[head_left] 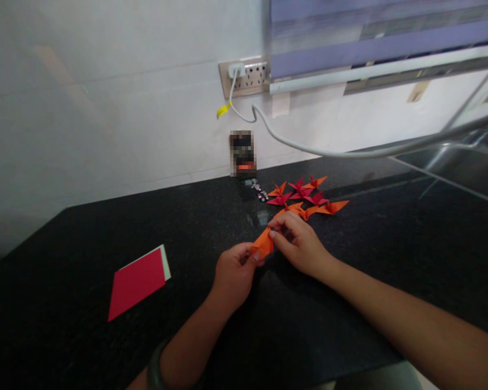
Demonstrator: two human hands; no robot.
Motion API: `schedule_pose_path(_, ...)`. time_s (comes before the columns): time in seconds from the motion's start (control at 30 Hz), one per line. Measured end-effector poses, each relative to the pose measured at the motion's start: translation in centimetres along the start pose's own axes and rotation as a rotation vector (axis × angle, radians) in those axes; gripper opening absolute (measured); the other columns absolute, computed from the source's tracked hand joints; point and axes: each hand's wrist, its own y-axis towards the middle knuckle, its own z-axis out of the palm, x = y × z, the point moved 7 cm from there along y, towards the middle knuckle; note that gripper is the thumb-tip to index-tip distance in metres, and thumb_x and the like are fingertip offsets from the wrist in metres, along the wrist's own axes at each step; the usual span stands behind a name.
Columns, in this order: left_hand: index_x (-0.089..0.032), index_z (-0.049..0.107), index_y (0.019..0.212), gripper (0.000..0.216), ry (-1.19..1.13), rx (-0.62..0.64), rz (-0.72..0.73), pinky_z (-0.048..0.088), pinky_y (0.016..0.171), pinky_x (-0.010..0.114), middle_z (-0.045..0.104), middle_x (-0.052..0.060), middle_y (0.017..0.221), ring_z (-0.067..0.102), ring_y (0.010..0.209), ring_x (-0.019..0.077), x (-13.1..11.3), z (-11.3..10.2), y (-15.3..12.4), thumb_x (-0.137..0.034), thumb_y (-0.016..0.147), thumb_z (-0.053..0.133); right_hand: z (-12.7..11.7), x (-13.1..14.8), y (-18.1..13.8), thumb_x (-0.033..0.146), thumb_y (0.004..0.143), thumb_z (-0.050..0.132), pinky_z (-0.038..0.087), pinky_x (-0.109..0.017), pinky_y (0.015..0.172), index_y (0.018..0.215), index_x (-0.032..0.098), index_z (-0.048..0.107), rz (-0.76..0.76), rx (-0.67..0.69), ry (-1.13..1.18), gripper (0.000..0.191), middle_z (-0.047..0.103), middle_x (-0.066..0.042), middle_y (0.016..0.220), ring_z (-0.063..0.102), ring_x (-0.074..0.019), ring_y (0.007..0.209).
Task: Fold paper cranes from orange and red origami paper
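Between my two hands is a folded piece of orange origami paper (263, 245), held a little above the dark countertop. My left hand (235, 273) pinches its lower left part between thumb and fingers. At its upper right tip, my right hand (299, 241) grips the paper with thumb and forefinger. Just beyond my right hand lies a group of several folded paper cranes (301, 188), some orange and some red. My right hand hides part of the nearest orange one. To the left rests a stack of square paper (140, 283), red on top with a pale sheet showing beneath.
The black countertop (195, 216) runs along a pale tiled wall. A blurred dark object (243, 154) leans there, a patterned strap beside it. A white cable (293, 143) runs from the wall socket (246, 76) across the right side.
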Motion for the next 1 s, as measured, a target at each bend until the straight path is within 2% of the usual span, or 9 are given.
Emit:
schedule_pose_path(0.13, -0.016, 0.067, 0.077, 0.011, 0.012, 0.014, 0.001, 0.046, 0.061, 0.024, 0.067, 0.002, 0.067, 0.061, 0.064, 0.0152, 0.0, 0.1, 0.0, -0.021, 0.07, 0.06, -0.2, 0.3, 0.2, 0.011, 0.077, 0.051, 0.04, -0.026, 0.06, 0.073, 0.018, 0.053, -0.034, -0.004, -0.03, 0.009, 0.053, -0.002, 0.07, 0.05, -0.0139, 0.067)
schedule_pose_path(0.23, -0.017, 0.067, 0.078, 0.011, 0.029, 0.023, 0.009, 0.046, 0.062, 0.025, 0.067, 0.002, 0.068, 0.062, 0.065, 0.0156, 0.0, 0.0, 0.0, -0.022, 0.071, 0.059, -0.3, 0.5, 0.2, 0.01, 0.077, 0.05, 0.04, -0.027, 0.06, 0.071, 0.018, 0.052, -0.047, -0.01, -0.025, 0.011, 0.052, -0.002, 0.07, 0.05, -0.0144, 0.067)
schedule_pose_path(0.37, -0.016, 0.066, 0.08, 0.012, 0.028, 0.009, -0.016, 0.047, 0.062, 0.025, 0.067, 0.002, 0.068, 0.063, 0.065, 0.0158, 0.0, 0.0, 0.0, -0.021, 0.071, 0.06, -0.3, 0.8, 0.2, 0.011, 0.079, 0.048, 0.04, -0.027, 0.061, 0.072, 0.018, 0.051, -0.074, 0.004, -0.018, 0.011, 0.051, -0.003, 0.071, 0.049, -0.0146, 0.068)
schedule_pose_path(0.53, -0.015, 0.065, 0.08, 0.012, -0.02, -0.04, -0.051, 0.047, 0.059, 0.024, 0.067, 0.002, 0.07, 0.062, 0.061, 0.0141, -0.1, -0.2, -0.1, -0.021, 0.07, 0.061, -0.4, 2.0, -0.1, 0.016, 0.082, 0.047, 0.04, -0.028, 0.064, 0.074, 0.018, 0.05, -0.19, 0.058, 0.045, 0.009, 0.051, -0.003, 0.074, 0.048, -0.0147, 0.071)
schedule_pose_path(0.73, -0.014, 0.065, 0.081, 0.015, -0.038, -0.039, -0.033, 0.048, 0.06, 0.025, 0.068, 0.002, 0.073, 0.061, 0.061, 0.0133, -0.1, -0.2, 0.0, -0.023, 0.07, 0.06, -0.1, 2.7, -0.5, 0.018, 0.083, 0.048, 0.042, -0.029, 0.068, 0.079, 0.017, 0.051, -0.248, 0.143, 0.118, 0.005, 0.05, -0.005, 0.082, 0.049, -0.0153, 0.077)
schedule_pose_path(0.83, -0.015, 0.065, 0.082, 0.016, -0.04, -0.03, -0.033, 0.048, 0.061, 0.025, 0.068, 0.002, 0.074, 0.061, 0.062, 0.0135, 0.0, -0.2, 0.0, -0.024, 0.07, 0.06, -0.2, 2.8, -0.5, 0.017, 0.082, 0.049, 0.042, -0.03, 0.071, 0.079, 0.017, 0.052, -0.261, 0.134, 0.12, 0.004, 0.05, -0.006, 0.084, 0.049, -0.016, 0.082)
schedule_pose_path(1.0, -0.014, 0.065, 0.083, 0.016, -0.02, -0.033, -0.03, 0.047, 0.06, 0.025, 0.066, 0.001, 0.071, 0.061, 0.062, 0.0134, -0.1, -0.2, 0.0, -0.024, 0.071, 0.059, -0.4, 2.8, -0.5, 0.016, 0.081, 0.05, 0.042, -0.028, 0.069, 0.081, 0.016, 0.053, -0.259, 0.116, 0.128, 0.003, 0.049, -0.007, 0.089, 0.049, -0.0149, 0.081)
